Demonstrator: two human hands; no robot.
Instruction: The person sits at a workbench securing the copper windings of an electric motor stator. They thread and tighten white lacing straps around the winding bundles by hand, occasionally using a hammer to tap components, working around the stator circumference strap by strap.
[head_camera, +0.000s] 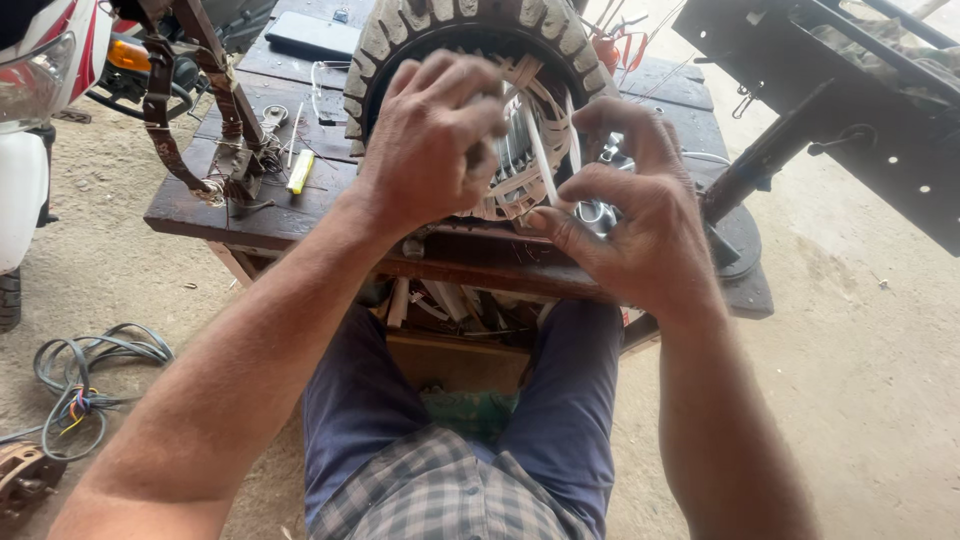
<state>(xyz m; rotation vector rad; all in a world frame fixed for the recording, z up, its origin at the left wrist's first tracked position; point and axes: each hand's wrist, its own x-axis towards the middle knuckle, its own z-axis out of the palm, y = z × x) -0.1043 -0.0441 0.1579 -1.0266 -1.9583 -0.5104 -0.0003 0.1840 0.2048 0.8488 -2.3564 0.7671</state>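
On the dark workbench (260, 215), both hands pinching white strips (540, 150) inside the tyred motor wheel (400, 40): left (435, 140), right (625, 215).

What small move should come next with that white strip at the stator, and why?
Probably ease the white strip further down into the stator slot. The left hand pinches its upper part, the right hand steadies the lower end at the rim, and much of the strip shows outside the slots.

Bare forearms, no sleeves or watch in sight, navy trousers (570, 400) and a grey-and-white checked shirt (440, 495) hanging loose over the lap.
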